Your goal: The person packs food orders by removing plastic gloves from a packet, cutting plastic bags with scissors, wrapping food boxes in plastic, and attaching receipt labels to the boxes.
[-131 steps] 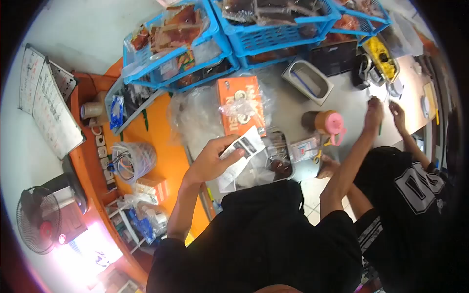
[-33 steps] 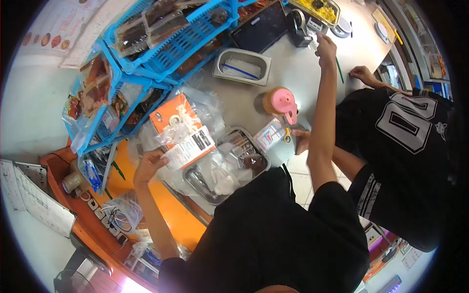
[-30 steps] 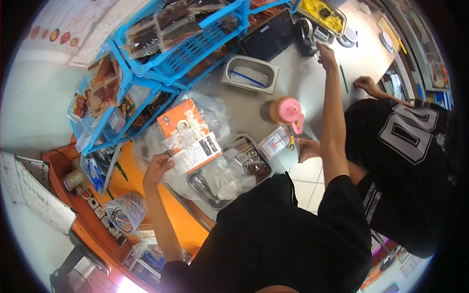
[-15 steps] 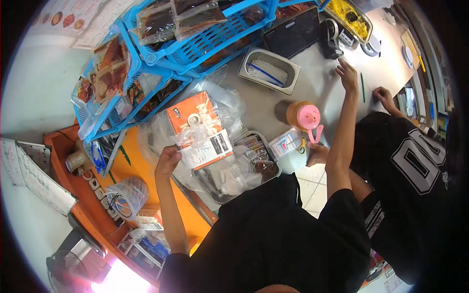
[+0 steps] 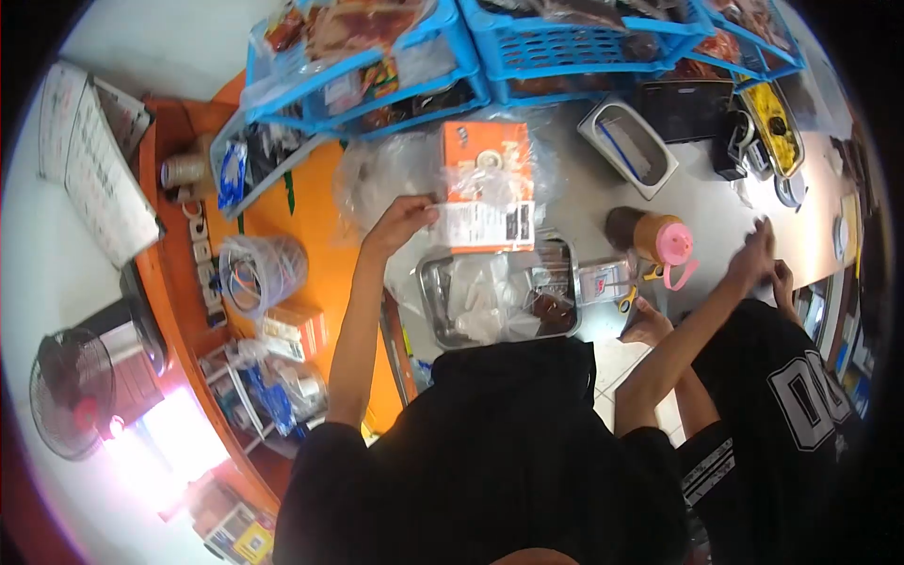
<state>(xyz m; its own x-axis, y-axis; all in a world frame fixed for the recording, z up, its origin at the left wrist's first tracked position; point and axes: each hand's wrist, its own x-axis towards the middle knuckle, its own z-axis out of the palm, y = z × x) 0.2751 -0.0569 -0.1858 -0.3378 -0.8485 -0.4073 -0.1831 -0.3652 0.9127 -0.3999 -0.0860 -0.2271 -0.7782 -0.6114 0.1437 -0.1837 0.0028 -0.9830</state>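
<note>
My left hand [image 5: 403, 226] is closed, pinching the left edge of a white printed slip [image 5: 485, 226]. The slip lies across the lower part of an orange printed package [image 5: 485, 151] with clear plastic around it. Just below is a steel tray [image 5: 435, 325] holding clear plastic bags and small packets. My right hand [image 5: 753, 252] is stretched over the right side of the table, smeared by motion, so its fingers do not show clearly. It is near a co-worker's hand [image 5: 782, 281]. To its left stands a jar of orange-brown contents with a pink lid [image 5: 674, 243].
Another co-worker's hand [image 5: 646, 325] is beside yellow scissors [image 5: 628, 299] and a small box [image 5: 605, 281]. Blue baskets [image 5: 565, 52] of packed food line the back. A steel container [image 5: 667, 174], a tablet [image 5: 686, 108] and a tray of yellow food [image 5: 774, 127] stand before them.
The view has swung left, so the table's things appear further right. My right hand has drawn back from near the black device toward the front edge. My left hand keeps its pinch.
</note>
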